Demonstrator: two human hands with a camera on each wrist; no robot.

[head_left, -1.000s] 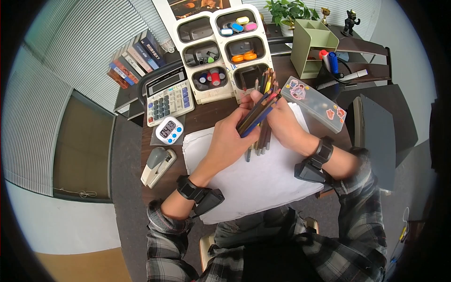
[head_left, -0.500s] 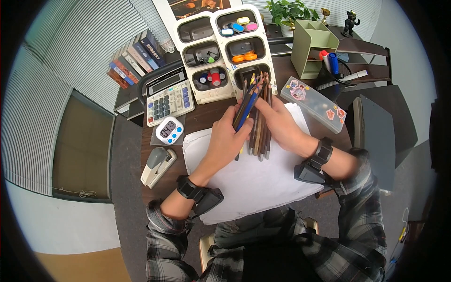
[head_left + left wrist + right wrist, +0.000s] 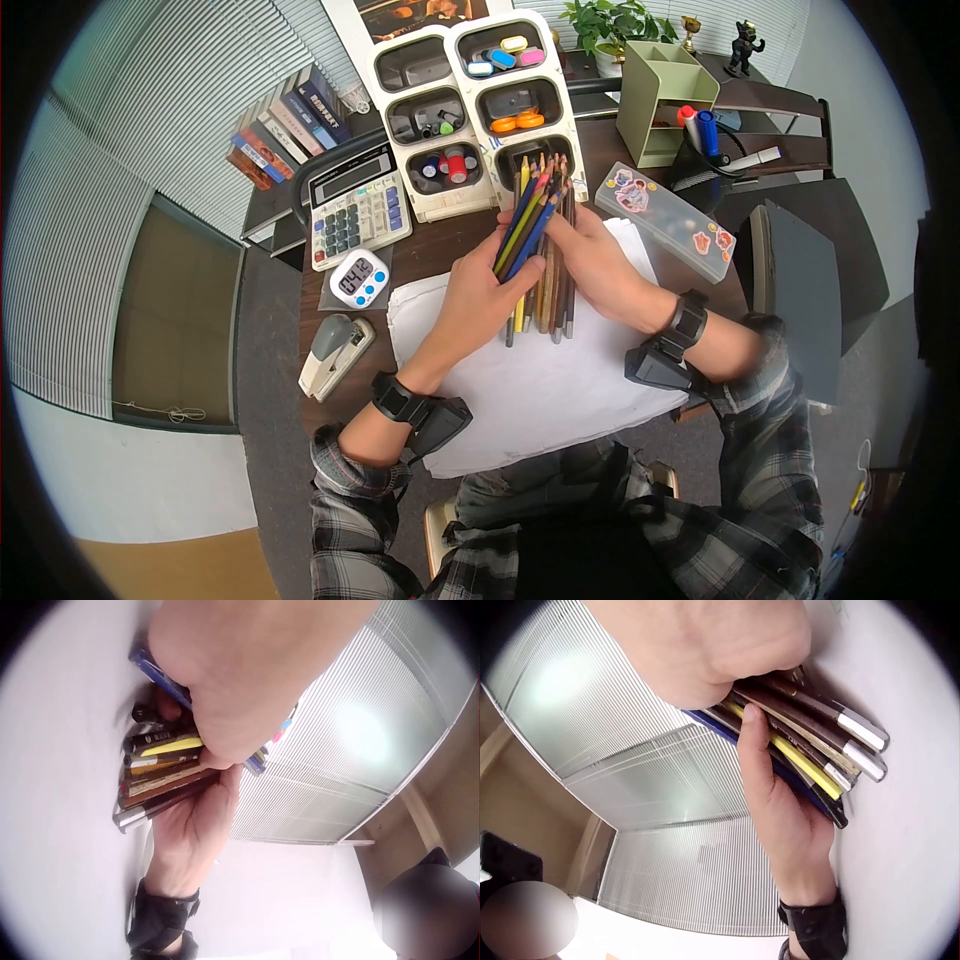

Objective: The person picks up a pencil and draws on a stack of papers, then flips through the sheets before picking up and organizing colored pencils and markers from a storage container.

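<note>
Both hands hold a bundle of coloured pencils (image 3: 540,250) upright over a white sheet of paper (image 3: 530,380), tips pointing away toward the organiser. My left hand (image 3: 480,290) wraps the bundle from the left, and my right hand (image 3: 590,262) grips it from the right. In the left wrist view the blunt ends of the pencils (image 3: 154,769) rest near the paper under my left hand (image 3: 247,667), with the other hand (image 3: 191,832) behind. The right wrist view shows the pencils (image 3: 817,754) between my right hand (image 3: 705,645) and the other hand's fingers (image 3: 761,772).
A white six-bin organiser (image 3: 475,105) stands behind the pencils. A calculator (image 3: 355,205), timer (image 3: 358,278) and stapler (image 3: 333,352) lie at left. A clear pencil case (image 3: 665,220) and green desk organiser (image 3: 665,100) sit at right. Books (image 3: 280,125) lean at back left.
The bundle has swung from slanting right to nearly upright, its pencils gathered closer together. Both hands have stayed around it above the paper.
</note>
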